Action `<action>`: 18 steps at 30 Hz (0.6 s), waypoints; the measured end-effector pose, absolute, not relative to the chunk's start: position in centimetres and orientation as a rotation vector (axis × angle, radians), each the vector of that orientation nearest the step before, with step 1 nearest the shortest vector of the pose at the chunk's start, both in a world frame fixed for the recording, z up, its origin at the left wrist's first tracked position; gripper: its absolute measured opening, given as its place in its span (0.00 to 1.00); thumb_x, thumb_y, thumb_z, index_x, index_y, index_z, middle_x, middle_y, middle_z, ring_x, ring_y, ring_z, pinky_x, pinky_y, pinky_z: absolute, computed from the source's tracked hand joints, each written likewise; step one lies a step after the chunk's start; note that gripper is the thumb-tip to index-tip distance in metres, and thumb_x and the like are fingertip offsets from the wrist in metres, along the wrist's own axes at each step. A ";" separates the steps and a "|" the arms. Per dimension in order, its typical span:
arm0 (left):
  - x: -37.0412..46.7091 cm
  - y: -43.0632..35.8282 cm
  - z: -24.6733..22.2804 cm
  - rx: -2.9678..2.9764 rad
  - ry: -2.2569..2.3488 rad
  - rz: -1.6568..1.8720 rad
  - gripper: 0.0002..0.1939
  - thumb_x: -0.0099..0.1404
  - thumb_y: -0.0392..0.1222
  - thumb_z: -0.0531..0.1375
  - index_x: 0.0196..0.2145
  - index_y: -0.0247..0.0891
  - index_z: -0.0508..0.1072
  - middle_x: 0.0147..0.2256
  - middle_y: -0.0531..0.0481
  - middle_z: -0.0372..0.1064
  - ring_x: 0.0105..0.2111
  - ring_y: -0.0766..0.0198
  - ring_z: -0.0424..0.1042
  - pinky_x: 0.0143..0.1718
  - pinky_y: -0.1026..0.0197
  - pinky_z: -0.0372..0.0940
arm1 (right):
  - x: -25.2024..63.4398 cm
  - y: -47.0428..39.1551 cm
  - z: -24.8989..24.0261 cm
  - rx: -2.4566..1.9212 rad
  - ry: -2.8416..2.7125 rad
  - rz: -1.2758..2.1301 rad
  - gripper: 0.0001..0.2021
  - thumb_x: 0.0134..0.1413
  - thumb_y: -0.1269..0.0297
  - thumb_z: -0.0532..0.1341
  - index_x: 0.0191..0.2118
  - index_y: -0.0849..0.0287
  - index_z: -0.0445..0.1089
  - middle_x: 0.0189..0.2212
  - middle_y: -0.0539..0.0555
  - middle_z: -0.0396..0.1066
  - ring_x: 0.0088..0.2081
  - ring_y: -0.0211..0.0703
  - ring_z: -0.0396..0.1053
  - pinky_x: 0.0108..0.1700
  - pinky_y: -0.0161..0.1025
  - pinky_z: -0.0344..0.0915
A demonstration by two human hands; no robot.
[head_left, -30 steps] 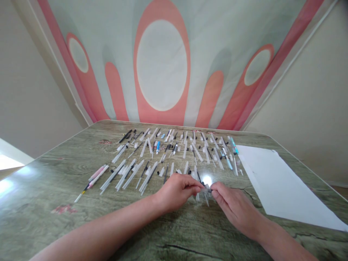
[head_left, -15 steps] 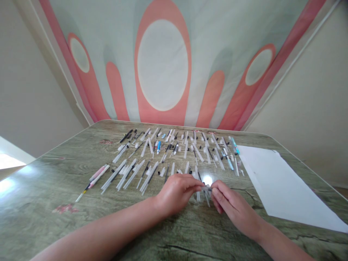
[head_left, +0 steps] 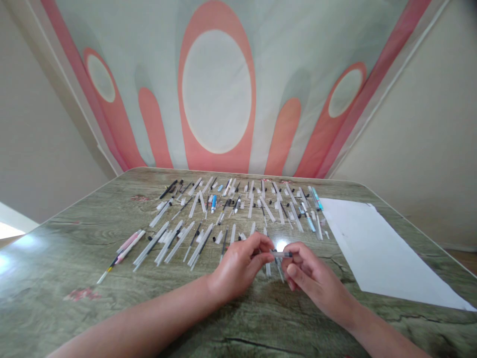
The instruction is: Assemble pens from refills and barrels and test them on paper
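Note:
Between my hands is a small clear pen piece [head_left: 280, 254] with a dark end, lying nearly level above the table. My left hand [head_left: 244, 261] pinches its left end between thumb and fingers. The fingers of my right hand [head_left: 307, 271] are curled at the dark right end, with the thumb bent below. Clear pen barrels [head_left: 180, 242], caps and dark refills lie in rows beyond and to the left of my hands. Just under the held piece, a few more parts are partly hidden by my fingers.
A large white paper sheet [head_left: 387, 248] lies on the right of the wood-patterned table [head_left: 156, 318]. Pink and white pens [head_left: 128, 246] rest at the left. A blue pen [head_left: 213, 204] lies among the parts, and light-blue pens [head_left: 316, 198] lie near the paper.
The right fingers have loosened and shifted slightly, showing more of the clear piece and its dark end. The whole view has moved a little, so the table items appear further left.

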State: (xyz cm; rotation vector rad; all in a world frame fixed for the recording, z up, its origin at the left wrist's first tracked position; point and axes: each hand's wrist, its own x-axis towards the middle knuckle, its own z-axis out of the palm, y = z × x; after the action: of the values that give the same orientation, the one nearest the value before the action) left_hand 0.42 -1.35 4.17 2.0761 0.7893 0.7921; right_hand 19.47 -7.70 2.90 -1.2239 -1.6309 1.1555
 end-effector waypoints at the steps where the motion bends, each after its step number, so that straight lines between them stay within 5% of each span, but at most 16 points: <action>1: 0.5 -1.6 4.3 2.008 0.796 0.787 0.07 0.64 0.41 0.55 0.38 0.36 0.65 0.31 0.52 0.69 0.32 0.67 0.69 0.34 0.65 0.61 | 19.3 -7.8 2.9 -1.200 -1.634 1.144 0.14 0.59 0.54 0.55 0.47 0.55 0.60 0.29 0.49 0.66 0.28 0.36 0.65 0.30 0.33 0.62; 4: 0.8 -2.2 4.7 1.869 0.749 0.735 0.09 0.62 0.41 0.58 0.35 0.37 0.61 0.30 0.54 0.67 0.31 0.69 0.67 0.32 0.67 0.61 | 18.9 -7.9 3.3 -1.177 -1.722 0.997 0.13 0.56 0.56 0.59 0.46 0.54 0.67 0.36 0.52 0.70 0.35 0.39 0.68 0.37 0.35 0.64; 8: 0.9 -2.4 5.1 1.828 0.671 0.665 0.09 0.61 0.40 0.59 0.37 0.37 0.61 0.31 0.54 0.68 0.32 0.68 0.68 0.34 0.67 0.61 | 19.6 -7.9 4.1 -1.159 -1.749 0.841 0.10 0.57 0.57 0.57 0.39 0.53 0.73 0.33 0.51 0.73 0.34 0.40 0.69 0.40 0.37 0.63; 13: 1.1 -2.6 5.0 1.909 0.681 0.634 0.09 0.63 0.38 0.56 0.42 0.38 0.64 0.35 0.53 0.72 0.37 0.66 0.70 0.40 0.64 0.61 | 20.4 -7.9 5.1 -1.192 -1.712 0.830 0.08 0.56 0.59 0.59 0.39 0.55 0.71 0.32 0.50 0.70 0.33 0.39 0.68 0.37 0.35 0.63; 18: 1.7 -3.7 4.1 1.997 0.704 0.621 0.21 0.63 0.36 0.56 0.53 0.41 0.55 0.43 0.50 0.71 0.43 0.65 0.69 0.46 0.62 0.61 | 20.6 -8.1 6.2 -1.205 -1.875 0.903 0.06 0.54 0.62 0.59 0.32 0.58 0.64 0.25 0.47 0.65 0.27 0.34 0.62 0.31 0.32 0.59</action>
State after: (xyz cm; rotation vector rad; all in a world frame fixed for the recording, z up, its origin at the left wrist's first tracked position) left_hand 1.66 -3.75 4.09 1.9973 0.7040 0.6211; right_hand 20.60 -8.08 6.20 -1.2052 -1.8755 0.9035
